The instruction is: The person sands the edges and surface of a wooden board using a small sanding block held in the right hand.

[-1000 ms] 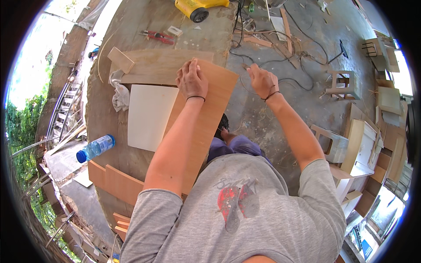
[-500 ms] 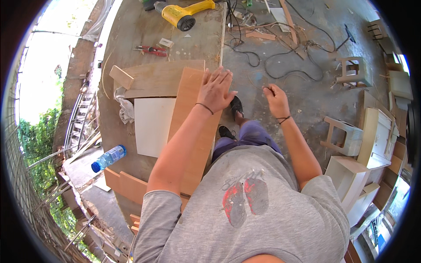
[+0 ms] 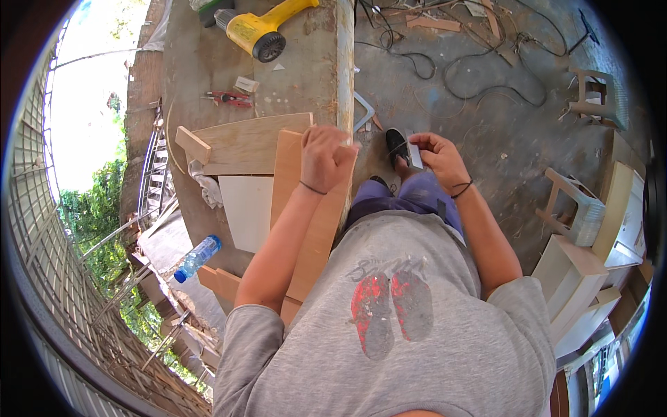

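My left hand (image 3: 326,158) is over the far end of an orange-brown wooden board (image 3: 316,219), fingers curled in. Whether they grip the board's end or something small is hidden. Off the bench's right edge, my right hand (image 3: 445,163) pinches a small, flat, pale-grey strip (image 3: 415,153) between thumb and fingers. The board lies lengthwise along the bench edge, partly over a white panel (image 3: 244,208). Beyond them sits a wider light-wood board (image 3: 253,142) with a small wood block (image 3: 192,144) on its left end.
A yellow heat-gun-like power tool (image 3: 260,31), red-handled pliers (image 3: 231,98) and a white rag (image 3: 207,186) lie on the bench. A blue-capped bottle (image 3: 198,258) rests at its left edge. Cables (image 3: 486,87), plastic stools (image 3: 573,208) and cabinet boxes (image 3: 570,285) occupy the floor at right.
My left hand has gone from flat with fingers stretched to curled. My right hand now shows a pale strip and sits closer to my legs. The whole view has shifted slightly.
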{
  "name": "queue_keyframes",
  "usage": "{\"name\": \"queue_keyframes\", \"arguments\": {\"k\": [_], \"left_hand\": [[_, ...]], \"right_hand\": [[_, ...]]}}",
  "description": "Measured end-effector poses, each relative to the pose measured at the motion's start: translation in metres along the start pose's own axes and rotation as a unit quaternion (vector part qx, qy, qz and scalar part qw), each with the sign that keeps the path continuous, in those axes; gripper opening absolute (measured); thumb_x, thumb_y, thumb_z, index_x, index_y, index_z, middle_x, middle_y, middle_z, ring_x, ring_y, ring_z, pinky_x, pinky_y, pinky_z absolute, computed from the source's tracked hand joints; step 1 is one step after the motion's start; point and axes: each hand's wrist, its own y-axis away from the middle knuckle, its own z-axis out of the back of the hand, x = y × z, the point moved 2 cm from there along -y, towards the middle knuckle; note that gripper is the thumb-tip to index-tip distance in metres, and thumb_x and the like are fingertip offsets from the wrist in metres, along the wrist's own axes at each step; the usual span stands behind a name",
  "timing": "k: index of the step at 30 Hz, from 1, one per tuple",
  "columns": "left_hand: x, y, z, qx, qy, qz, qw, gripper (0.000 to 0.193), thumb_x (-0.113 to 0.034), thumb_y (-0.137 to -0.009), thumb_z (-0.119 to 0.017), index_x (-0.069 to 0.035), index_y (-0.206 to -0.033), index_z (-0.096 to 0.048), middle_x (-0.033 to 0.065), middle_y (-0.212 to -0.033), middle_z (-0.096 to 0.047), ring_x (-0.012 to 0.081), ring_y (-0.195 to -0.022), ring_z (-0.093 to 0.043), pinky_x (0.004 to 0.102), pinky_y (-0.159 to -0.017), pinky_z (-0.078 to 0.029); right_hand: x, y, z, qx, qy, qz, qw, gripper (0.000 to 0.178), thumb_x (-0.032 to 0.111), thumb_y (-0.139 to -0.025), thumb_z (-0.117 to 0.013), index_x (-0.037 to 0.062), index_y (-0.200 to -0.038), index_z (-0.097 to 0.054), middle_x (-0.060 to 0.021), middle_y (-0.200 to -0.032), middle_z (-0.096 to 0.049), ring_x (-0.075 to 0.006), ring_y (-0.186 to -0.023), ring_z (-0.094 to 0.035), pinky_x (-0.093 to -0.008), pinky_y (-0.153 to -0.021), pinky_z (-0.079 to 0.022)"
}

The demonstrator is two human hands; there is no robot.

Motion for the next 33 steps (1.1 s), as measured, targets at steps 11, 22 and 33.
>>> {"name": "queue_keyframes", "arguments": {"k": [11,22,33], "left_hand": [[0.015,0.010,0.010,0.038,-0.082,0.059,0.994,0.006,-0.011,-0.085,-0.062,-0.006,-0.083,-0.064,0.0090,-0.089,-0.063,0.0300,-0.089,-0.056,0.0409,-0.085,-0.040],[0.019,0.015,0.011,0.062,-0.136,0.089,0.985,0.010,-0.013,-0.088,-0.057,-0.006,-0.083,-0.061,0.0086,-0.090,-0.059,0.0305,-0.091,-0.053,0.0416,-0.089,-0.037],[0.020,0.017,0.011,0.085,-0.134,0.108,0.981,0.009,-0.012,-0.088,-0.057,-0.005,-0.085,-0.061,0.0101,-0.093,-0.059,0.0322,-0.095,-0.052,0.0431,-0.091,-0.035]], "right_hand": [[-0.019,-0.021,-0.033,0.010,0.079,-0.001,0.997,0.016,0.009,-0.088,-0.066,0.0014,-0.101,-0.061,-0.0010,-0.089,-0.065,-0.0092,-0.082,-0.058,-0.0242,-0.073,-0.047],[-0.005,-0.010,-0.096,0.037,0.174,0.085,0.980,0.022,0.006,-0.085,-0.064,-0.0003,-0.106,-0.062,-0.0089,-0.084,-0.066,-0.0137,-0.077,-0.061,-0.0289,-0.071,-0.049],[-0.005,-0.014,-0.097,0.002,0.215,0.086,0.973,0.026,0.005,-0.084,-0.063,0.0005,-0.109,-0.062,-0.0097,-0.078,-0.062,-0.0156,-0.071,-0.057,-0.0288,-0.066,-0.046]]}}
